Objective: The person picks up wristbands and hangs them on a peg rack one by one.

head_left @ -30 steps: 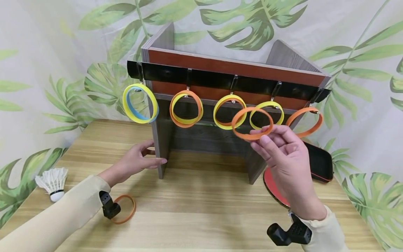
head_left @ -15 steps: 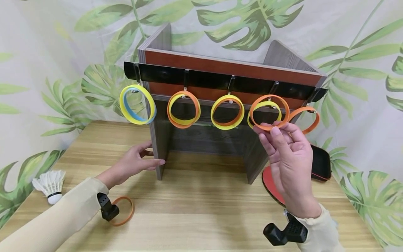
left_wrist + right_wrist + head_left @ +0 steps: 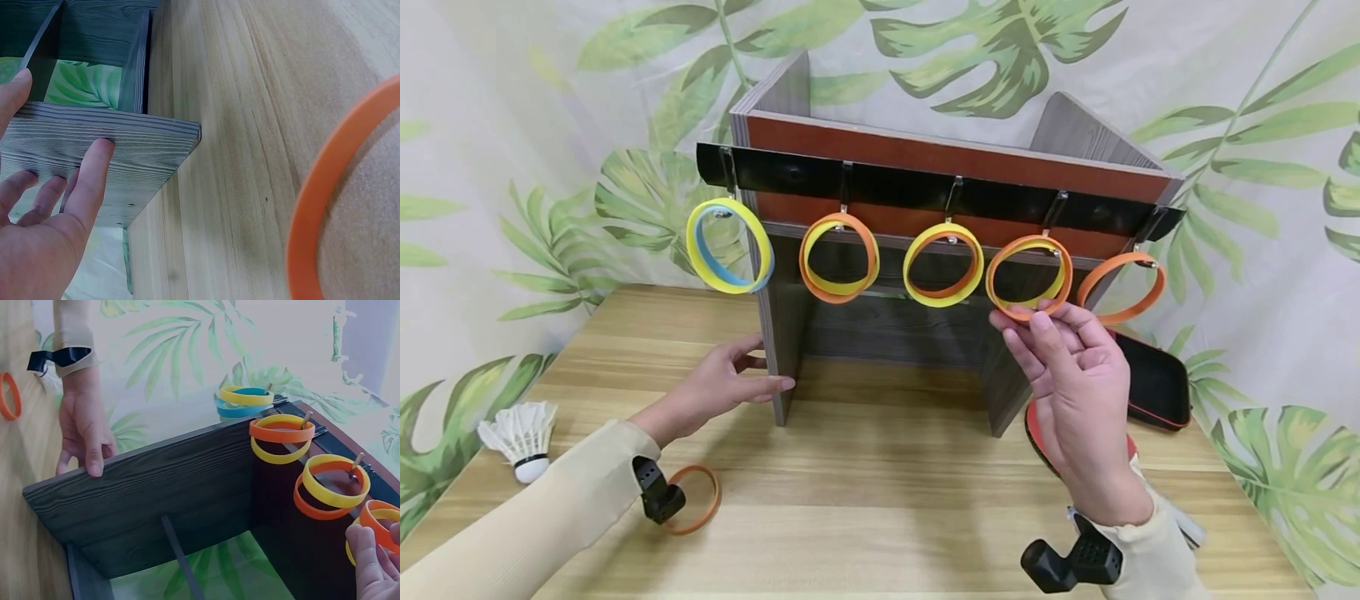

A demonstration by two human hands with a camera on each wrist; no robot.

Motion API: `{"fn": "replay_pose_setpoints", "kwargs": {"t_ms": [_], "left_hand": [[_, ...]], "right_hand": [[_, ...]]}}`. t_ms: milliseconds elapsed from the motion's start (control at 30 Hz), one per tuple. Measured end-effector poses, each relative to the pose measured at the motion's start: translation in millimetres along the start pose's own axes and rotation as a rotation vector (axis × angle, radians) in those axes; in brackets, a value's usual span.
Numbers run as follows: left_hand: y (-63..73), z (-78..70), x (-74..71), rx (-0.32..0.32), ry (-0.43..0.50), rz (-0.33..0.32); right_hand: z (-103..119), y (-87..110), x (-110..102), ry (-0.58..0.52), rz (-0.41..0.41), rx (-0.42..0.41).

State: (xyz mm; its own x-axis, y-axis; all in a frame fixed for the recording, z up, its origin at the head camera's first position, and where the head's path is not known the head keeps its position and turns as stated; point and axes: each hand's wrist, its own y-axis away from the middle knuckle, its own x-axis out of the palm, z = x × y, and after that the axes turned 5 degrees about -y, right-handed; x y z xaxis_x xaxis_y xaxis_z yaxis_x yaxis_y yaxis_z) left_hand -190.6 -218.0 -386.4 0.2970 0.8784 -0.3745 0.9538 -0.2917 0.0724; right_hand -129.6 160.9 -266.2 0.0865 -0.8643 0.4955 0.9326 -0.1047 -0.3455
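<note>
My right hand [image 3: 1078, 392] pinches the lower edge of an orange silicone wristband [image 3: 990, 287] between thumb and fingers. This band overlaps a yellow wristband [image 3: 1067, 258] at the fourth hook, whose tip shows inside the orange ring. My left hand [image 3: 718, 385] grips the left side panel [image 3: 775, 333] of a grey wooden shelf, thumb on the inner side and fingers on the outer face [image 3: 94, 175]. A yellow wristband [image 3: 694, 250] and a blue one hang from the first hook. Orange and yellow pairs hang from the second and third hooks, and an orange wristband [image 3: 1157, 292] from the last.
A black hook strip [image 3: 895, 185] runs across the shelf's front. One loose orange wristband [image 3: 718, 500] lies on the wooden table [image 3: 850, 517] by my left wrist. There is a shuttlecock [image 3: 523, 437] at the left. A red paddle and black case [image 3: 1161, 387] are partly behind my right hand.
My right hand first moved right and up with the orange wristband, then slightly back left and down, bringing it to the fourth hook over the yellow one. My left hand stays on the panel.
</note>
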Motion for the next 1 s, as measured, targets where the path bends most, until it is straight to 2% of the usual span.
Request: {"fn": "replay_pose_setpoints", "kwargs": {"t_ms": [167,533,767,900,1000], "left_hand": [[-0.3,-0.2,0.4,0.0,0.001,-0.006],[-1.0,0.0,1.0,0.005,0.012,-0.003],[-1.7,0.1,1.0,-0.002,0.012,-0.003],[-1.2,-0.7,1.1,-0.014,0.003,-0.003],[-1.0,-1.2,0.6,-0.01,-0.005,-0.003]], "right_hand": [[-4,1.9,-1,0.061,0.012,0.03],[-7,2.0,-2,0.101,-0.015,0.036],[-9,5.8,0,0.145,-0.025,0.074],[-14,9.8,3,0.196,0.011,0.086],[-24,12.6,5,0.236,0.072,0.099]]}}
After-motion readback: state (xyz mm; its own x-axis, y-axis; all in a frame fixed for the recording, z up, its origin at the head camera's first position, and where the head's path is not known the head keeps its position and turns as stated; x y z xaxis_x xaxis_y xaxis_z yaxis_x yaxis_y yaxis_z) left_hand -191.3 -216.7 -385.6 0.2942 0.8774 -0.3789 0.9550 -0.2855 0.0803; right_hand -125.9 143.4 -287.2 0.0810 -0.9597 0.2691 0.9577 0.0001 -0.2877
